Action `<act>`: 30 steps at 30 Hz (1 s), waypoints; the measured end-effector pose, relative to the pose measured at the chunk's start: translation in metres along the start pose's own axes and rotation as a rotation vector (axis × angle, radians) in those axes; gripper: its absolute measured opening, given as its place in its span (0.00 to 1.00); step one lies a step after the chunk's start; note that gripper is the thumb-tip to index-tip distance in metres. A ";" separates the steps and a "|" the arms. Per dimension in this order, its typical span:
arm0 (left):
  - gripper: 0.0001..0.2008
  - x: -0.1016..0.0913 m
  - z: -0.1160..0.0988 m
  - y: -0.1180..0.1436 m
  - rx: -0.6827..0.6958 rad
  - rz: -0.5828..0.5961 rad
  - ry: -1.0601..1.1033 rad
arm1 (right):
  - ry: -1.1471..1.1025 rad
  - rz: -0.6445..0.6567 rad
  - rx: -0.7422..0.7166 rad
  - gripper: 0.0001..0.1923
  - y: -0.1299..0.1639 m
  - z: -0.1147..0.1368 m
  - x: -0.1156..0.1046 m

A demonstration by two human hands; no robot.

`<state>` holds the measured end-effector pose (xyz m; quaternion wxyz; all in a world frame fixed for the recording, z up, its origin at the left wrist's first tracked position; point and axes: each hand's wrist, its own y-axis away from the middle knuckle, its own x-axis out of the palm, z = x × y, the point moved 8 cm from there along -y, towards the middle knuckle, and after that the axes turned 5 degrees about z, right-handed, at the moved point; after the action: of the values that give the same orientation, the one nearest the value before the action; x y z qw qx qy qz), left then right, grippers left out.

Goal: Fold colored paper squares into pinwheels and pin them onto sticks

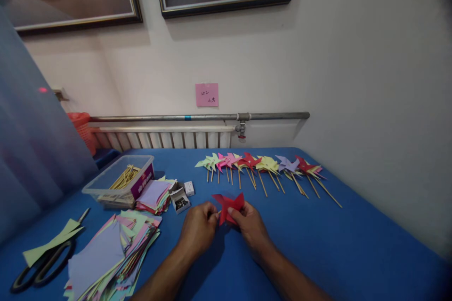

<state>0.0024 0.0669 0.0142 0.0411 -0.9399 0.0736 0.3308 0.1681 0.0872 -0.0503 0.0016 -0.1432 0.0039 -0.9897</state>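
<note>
A red paper pinwheel (pixel 227 203) is held above the blue table, its folded blades spread out. My right hand (pixel 252 225) grips it from the right, the thumb pressed on its front. On its left side my left hand (pixel 200 225) is closed, pinching what looks like a thin wooden stick (pixel 219 212); only a short bit shows at the pinwheel's edge. Farther back, finished pinwheels (pixel 249 162) in green, pink, red, yellow and purple lie in a row, their sticks toward me. Left of my hands sits an open small box of metal pins (pixel 181 203).
A clear plastic box (pixel 102 181) holds wooden sticks. Stacks of coloured paper squares (pixel 153 194) and cut paper (pixel 97 254) lie at the left, beside black-handled scissors (pixel 52 261) under green paper. A radiator pipe (pixel 158 118) runs along the wall behind the table.
</note>
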 end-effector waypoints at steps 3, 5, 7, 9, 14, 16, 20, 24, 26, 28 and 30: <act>0.09 0.000 0.003 -0.001 -0.012 -0.004 0.037 | -0.003 -0.003 0.011 0.18 0.000 -0.002 -0.001; 0.09 0.001 0.005 -0.002 -0.011 -0.014 0.059 | -0.007 -0.008 0.017 0.19 0.000 -0.003 -0.001; 0.08 0.001 0.007 -0.003 -0.005 -0.025 0.078 | -0.022 -0.004 0.029 0.19 0.001 -0.003 -0.001; 0.08 0.001 0.008 -0.004 -0.005 -0.029 0.099 | -0.038 0.000 0.034 0.18 0.002 -0.002 0.001; 0.07 0.002 0.008 -0.005 -0.007 -0.017 0.135 | -0.030 0.004 0.013 0.21 0.003 0.003 0.003; 0.07 0.001 0.007 -0.005 -0.001 -0.025 0.134 | -0.016 0.009 0.003 0.21 0.004 0.005 0.003; 0.07 0.001 0.008 -0.005 0.007 -0.035 0.130 | -0.010 0.015 0.007 0.20 0.006 0.004 0.002; 0.07 0.002 0.010 -0.005 0.008 -0.037 0.124 | 0.009 0.015 -0.002 0.20 0.006 0.004 0.001; 0.08 0.000 0.011 -0.006 0.003 -0.045 0.126 | 0.009 0.015 -0.008 0.19 0.005 0.003 0.001; 0.08 -0.001 0.015 -0.008 -0.027 -0.046 0.159 | 0.002 0.008 -0.009 0.20 0.005 0.003 0.000; 0.08 0.000 0.022 -0.012 -0.113 -0.016 0.256 | -0.012 -0.004 -0.007 0.20 0.005 0.003 0.000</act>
<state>-0.0093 0.0811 -0.0031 -0.0188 -0.9758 0.0519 0.2116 0.1692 0.0822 -0.0474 -0.0008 -0.1491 0.0068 -0.9888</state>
